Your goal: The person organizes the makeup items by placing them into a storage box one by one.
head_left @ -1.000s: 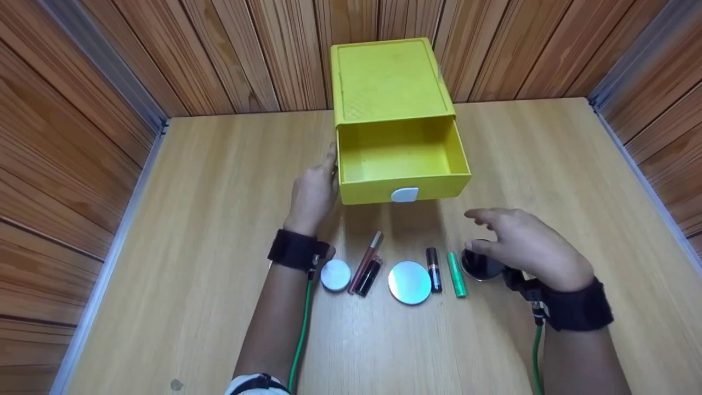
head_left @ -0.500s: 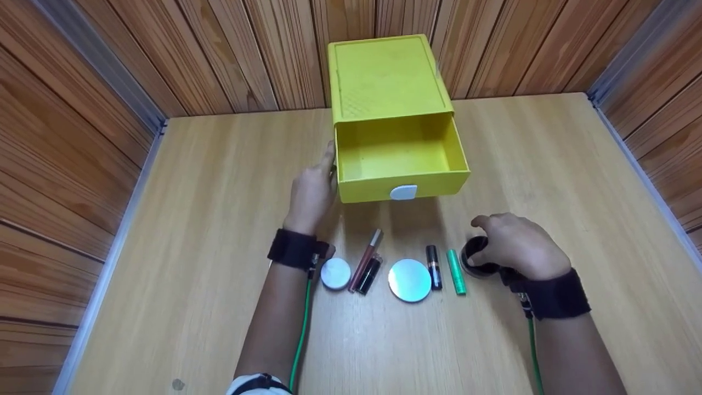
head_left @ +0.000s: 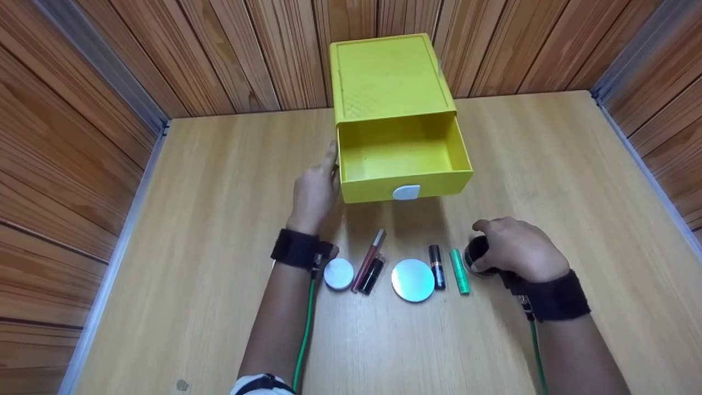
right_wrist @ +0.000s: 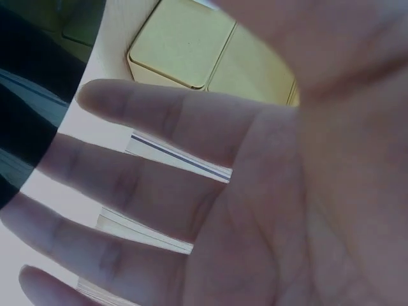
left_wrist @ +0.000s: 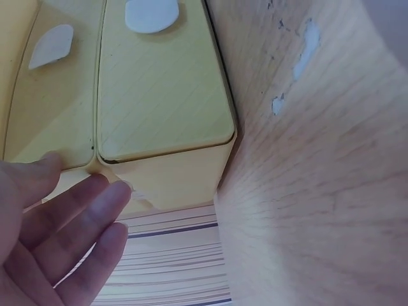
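In the head view my right hand [head_left: 524,249] pinches a round, glossy black compact [head_left: 476,251], thumb on its left side and fingers at its far edge. The right wrist view shows the extended fingers [right_wrist: 127,178] reaching the dark disc's rim [right_wrist: 48,121]. My left hand [head_left: 314,197] rests against the left side of a yellow drawer unit [head_left: 392,79], whose top drawer [head_left: 407,186] stands pulled out and bare inside. In the left wrist view, loosely bent fingers [left_wrist: 95,217] touch the unit's side, near two drawer fronts with white handles [left_wrist: 152,14].
Left of the black compact lie a green tube [head_left: 459,271], a black tube [head_left: 436,267], a silver disc [head_left: 413,280], a short dark tube [head_left: 372,275], a slim lip gloss [head_left: 368,260] and a small white round jar [head_left: 338,274]. Wood-panelled walls [head_left: 219,55] enclose the table.
My right hand has come down and left onto the black compact, its fingers and thumb closing around the edge. The left hand stays against the drawer unit.
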`<state>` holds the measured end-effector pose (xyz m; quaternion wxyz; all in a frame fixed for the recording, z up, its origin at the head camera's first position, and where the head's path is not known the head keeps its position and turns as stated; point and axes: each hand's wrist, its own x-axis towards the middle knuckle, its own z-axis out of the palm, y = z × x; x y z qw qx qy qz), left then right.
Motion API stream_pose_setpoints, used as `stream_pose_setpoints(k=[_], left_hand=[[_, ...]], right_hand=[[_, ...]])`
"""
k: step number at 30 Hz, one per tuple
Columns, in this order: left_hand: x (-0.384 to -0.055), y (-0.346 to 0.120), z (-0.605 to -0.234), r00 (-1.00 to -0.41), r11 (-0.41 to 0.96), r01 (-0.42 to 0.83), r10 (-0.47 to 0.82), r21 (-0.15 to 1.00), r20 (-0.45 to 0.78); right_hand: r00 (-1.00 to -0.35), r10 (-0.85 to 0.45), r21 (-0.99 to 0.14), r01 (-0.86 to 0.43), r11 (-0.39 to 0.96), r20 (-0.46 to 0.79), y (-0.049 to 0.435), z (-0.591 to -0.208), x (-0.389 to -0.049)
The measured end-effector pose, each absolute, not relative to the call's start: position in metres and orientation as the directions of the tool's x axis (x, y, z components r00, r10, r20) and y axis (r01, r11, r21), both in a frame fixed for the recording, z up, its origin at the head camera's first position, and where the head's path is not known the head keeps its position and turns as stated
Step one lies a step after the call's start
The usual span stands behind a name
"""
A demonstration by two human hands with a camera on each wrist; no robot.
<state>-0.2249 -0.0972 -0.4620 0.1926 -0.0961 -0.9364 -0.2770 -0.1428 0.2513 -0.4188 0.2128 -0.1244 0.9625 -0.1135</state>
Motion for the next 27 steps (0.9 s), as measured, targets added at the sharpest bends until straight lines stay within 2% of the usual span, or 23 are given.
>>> stream_pose_setpoints(k=[9, 21, 27], left_hand=[[-0.2244, -0.0975, -0.4595, -0.928, 0.829, 0.260, 0.074, 0.494, 0.365], [-0.2245, -0.0975, -0.4559, -0.924, 0.836, 0.281, 0.102, 0.472, 0.370], [-0.2243, -0.0962, -0.4554, -0.932, 0.836, 0.267, 0.099, 0.479, 0.348]], right_hand=[[-0.864, -0.272, -0.256, -0.174, 0.951, -0.423, 0.2492, -0.4223, -0.1414], [-0.868, -0.302, -0.206, -0.236, 0.950, -0.395, 0.2440, -0.4279, -0.1432], [-0.869, -0.296, -0.217, -0.225, 0.950, -0.396, 0.2452, -0.4277, -0.1429]])
